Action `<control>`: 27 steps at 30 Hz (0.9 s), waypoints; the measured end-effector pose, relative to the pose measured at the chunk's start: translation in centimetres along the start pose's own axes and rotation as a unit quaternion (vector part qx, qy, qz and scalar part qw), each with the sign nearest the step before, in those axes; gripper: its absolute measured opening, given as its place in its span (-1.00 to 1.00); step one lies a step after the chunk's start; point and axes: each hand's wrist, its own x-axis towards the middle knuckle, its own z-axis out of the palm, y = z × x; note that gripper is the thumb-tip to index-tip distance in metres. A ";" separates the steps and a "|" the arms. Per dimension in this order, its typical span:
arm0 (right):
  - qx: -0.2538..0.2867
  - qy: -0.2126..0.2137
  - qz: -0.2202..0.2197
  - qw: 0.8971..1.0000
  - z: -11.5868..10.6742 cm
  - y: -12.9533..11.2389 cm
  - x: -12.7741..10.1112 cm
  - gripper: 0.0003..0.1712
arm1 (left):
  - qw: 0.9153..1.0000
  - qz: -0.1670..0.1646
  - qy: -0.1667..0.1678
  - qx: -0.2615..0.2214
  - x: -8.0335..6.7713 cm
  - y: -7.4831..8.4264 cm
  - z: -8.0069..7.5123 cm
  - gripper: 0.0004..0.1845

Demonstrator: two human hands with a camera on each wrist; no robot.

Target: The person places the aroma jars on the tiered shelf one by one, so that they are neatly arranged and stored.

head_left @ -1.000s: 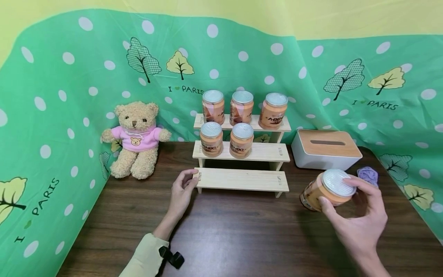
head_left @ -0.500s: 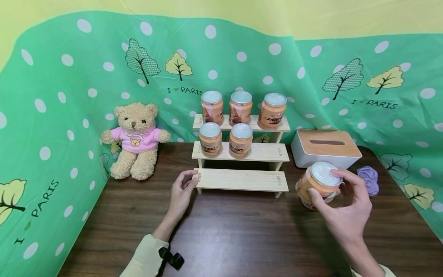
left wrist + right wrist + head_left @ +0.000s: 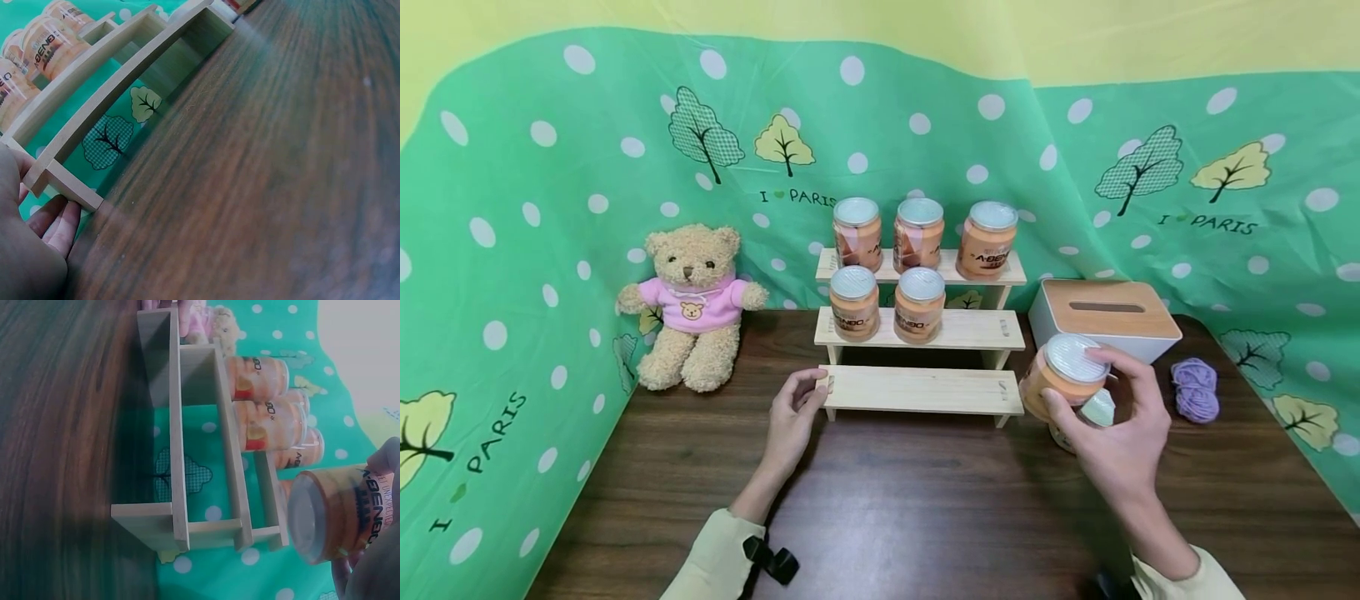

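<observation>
A three-step wooden rack (image 3: 925, 387) stands on the dark wooden table (image 3: 880, 500), seen also in the left wrist view as the rack (image 3: 94, 125) and in the right wrist view as the rack (image 3: 181, 462). Three orange jars (image 3: 919, 233) fill its top step; two jars (image 3: 887, 304) sit on the middle step. My left hand (image 3: 793, 417) grips the rack's lower left end. My right hand (image 3: 1112, 433) holds another orange jar (image 3: 1063, 383) with a silver lid, lifted just right of the rack; the same jar (image 3: 340, 512) shows in the right wrist view.
A teddy bear (image 3: 692, 304) in a pink shirt sits at the left. A white tissue box (image 3: 1105, 321) with a wooden lid stands right of the rack, and a ball of purple yarn (image 3: 1195, 390) lies beside it. Green dotted cloth (image 3: 550, 208) walls the table.
My right hand has carried the jar left and a little up, from near the yarn toward the rack's right end. The left hand has stayed on the rack.
</observation>
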 end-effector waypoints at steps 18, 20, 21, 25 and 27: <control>-0.005 -0.024 0.017 1.000 1.8 1.2 0.8 -0.26 | 0.999 0.051 0.006 -0.002 0.0 -1.0 -0.2 -0.75; 0.000 -0.026 0.014 1.000 2.1 1.3 0.9 -0.25 | 0.999 0.054 0.007 -0.001 0.0 -1.1 -0.2 -0.75; 0.005 -0.026 0.013 1.000 2.2 1.4 1.0 -0.25 | 0.999 0.051 0.007 -0.002 0.0 -1.0 -0.2 -0.75; 0.018 -0.026 0.013 0.999 2.7 1.5 1.3 -0.26 | 1.000 0.027 0.002 -0.003 -0.1 -0.5 -0.1 -0.72; 0.019 -0.027 0.015 0.999 3.0 1.4 1.5 -0.26 | 1.000 0.013 0.002 -0.004 -0.1 -0.2 0.0 -0.72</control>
